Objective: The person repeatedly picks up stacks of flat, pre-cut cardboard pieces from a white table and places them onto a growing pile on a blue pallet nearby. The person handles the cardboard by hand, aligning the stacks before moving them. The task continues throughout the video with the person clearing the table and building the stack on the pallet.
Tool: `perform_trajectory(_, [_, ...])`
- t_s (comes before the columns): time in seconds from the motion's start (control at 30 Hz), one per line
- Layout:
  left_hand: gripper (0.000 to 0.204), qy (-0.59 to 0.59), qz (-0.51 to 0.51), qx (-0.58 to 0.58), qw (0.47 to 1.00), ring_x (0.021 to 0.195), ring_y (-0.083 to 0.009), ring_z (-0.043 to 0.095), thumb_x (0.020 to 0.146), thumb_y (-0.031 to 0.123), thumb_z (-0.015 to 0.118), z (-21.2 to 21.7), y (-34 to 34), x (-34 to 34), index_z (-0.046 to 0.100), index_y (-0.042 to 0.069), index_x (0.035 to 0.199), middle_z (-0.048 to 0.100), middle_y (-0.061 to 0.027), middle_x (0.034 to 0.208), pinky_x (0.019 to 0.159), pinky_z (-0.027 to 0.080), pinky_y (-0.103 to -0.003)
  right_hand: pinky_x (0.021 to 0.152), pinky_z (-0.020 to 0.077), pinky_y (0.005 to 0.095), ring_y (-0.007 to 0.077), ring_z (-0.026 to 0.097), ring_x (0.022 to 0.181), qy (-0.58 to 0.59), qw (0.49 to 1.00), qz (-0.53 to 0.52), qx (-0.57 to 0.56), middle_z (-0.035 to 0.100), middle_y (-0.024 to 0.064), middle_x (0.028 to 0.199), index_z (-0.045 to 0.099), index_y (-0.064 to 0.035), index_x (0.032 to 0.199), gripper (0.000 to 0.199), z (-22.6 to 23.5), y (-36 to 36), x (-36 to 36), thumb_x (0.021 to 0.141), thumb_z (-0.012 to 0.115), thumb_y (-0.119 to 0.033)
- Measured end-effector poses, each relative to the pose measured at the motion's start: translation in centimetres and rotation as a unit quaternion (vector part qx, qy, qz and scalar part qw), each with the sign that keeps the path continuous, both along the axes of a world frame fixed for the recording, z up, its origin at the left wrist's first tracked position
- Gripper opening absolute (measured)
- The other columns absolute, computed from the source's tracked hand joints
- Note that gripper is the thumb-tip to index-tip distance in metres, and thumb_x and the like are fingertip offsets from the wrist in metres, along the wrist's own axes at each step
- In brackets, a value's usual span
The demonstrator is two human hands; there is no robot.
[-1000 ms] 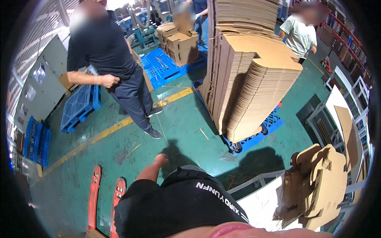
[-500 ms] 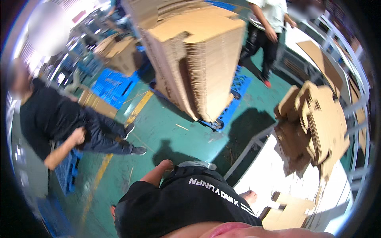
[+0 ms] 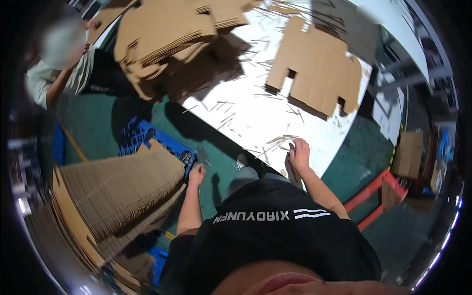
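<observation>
My left hand hangs over the floor, next to a tall stack of flat cardboard blanks on the left. Its fingers are curled in, and nothing shows in them. My right hand is over the near edge of a white table, among thin cardboard scraps. The fingers of that hand are slightly bent and apart, and it holds nothing I can see. Beyond it on the table lies a small pile of cut-out cardboard blanks.
A thicker pile of cardboard blanks overhangs the table's far left. Another person stands past it. A blue pallet is on the green floor at left, a red frame and a brown box at right.
My view has turned right, from the floor and tall stack to the white table. My right hand is now over the table edge. The person in dark clothes has left the view.
</observation>
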State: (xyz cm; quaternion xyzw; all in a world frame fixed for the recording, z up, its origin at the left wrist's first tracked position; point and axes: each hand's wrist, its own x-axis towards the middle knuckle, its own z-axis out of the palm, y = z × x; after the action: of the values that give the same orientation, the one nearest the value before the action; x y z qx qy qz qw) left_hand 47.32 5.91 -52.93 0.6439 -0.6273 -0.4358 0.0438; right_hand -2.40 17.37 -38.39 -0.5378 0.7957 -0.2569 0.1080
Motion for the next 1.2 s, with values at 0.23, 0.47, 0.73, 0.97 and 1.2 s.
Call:
perform_trajectory(0.23, [0.043, 0.229, -0.111, -0.066, 0.965, 0.098, -0.0238, 0.064, 0.084, 0.016, 0.065, 11.3, -14.3, -27.5, 0.055, 0.003, 0.124, 0.065, -0.0158, 0.108, 0.081, 0.052, -0.034, 0.098, 0.0364, 0.0443, 0.0382, 0.048, 0.111, 0.009, 0.947, -0.309, -0.083, 0.054, 0.0191, 0.117, 0.052, -0.0005, 0.119, 0.045, -0.1, 6.8, -11.8, 0.076, 0.062, -0.004])
perform_trajectory(0.47, [0.08, 0.06, -0.134, -0.168, 0.975, 0.124, -0.0378, 0.045, 0.076, 0.026, 0.072, 14.2, -23.6, -47.6, 0.033, -0.005, 0.139, 0.046, -0.0269, 0.133, 0.104, 0.037, -0.041, 0.1, 0.04, 0.0395, 0.035, 0.052, 0.117, -0.109, 0.909, -0.384, -0.115, 0.056, 0.0219, 0.124, 0.053, 0.0043, 0.125, 0.055, -0.9, 2.0, -29.8, 0.078, 0.069, -0.019])
perform_trajectory(0.73, [0.061, -0.011, -0.089, -0.062, 0.994, 0.101, -0.0284, 0.063, 0.069, 0.03, 0.075, 12.5, -27.4, -53.3, 0.058, 0.002, 0.12, 0.065, -0.0169, 0.113, 0.087, 0.048, -0.036, 0.081, 0.0482, 0.0304, 0.0185, 0.062, 0.093, -0.404, 0.799, -0.438, -0.078, 0.065, 0.0117, 0.107, 0.057, 0.0063, 0.12, 0.047, -1.5, -6.2, -35.4, 0.079, 0.066, -0.016])
perform_trajectory(0.97, [0.054, 0.135, 0.041, 0.092, 0.986, 0.072, -0.0224, 0.065, 0.073, 0.037, 0.076, 15.2, -30.7, -53.0, 0.062, -0.009, 0.096, 0.067, -0.0168, 0.094, 0.065, 0.052, -0.034, 0.069, 0.0507, 0.0299, 0.0166, 0.065, 0.078, -0.491, 0.754, -0.427, -0.087, 0.069, 0.0085, 0.092, 0.067, 0.0019, 0.103, 0.034, 1.1, -5.1, -38.7, 0.079, 0.07, -0.022])
perform_trajectory(1.2, [0.049, 0.23, -0.007, 0.192, 0.954, 0.086, -0.0233, 0.066, 0.082, 0.024, 0.073, 20.9, -30.1, -55.4, 0.054, -0.006, 0.116, 0.066, -0.0151, 0.099, 0.071, 0.056, -0.036, 0.07, 0.0517, 0.0326, 0.0187, 0.066, 0.079, -0.485, 0.767, -0.399, -0.134, 0.067, 0.0152, 0.094, 0.063, 0.0077, 0.102, 0.045, 5.6, -7.8, -38.1, 0.073, 0.079, -0.022])
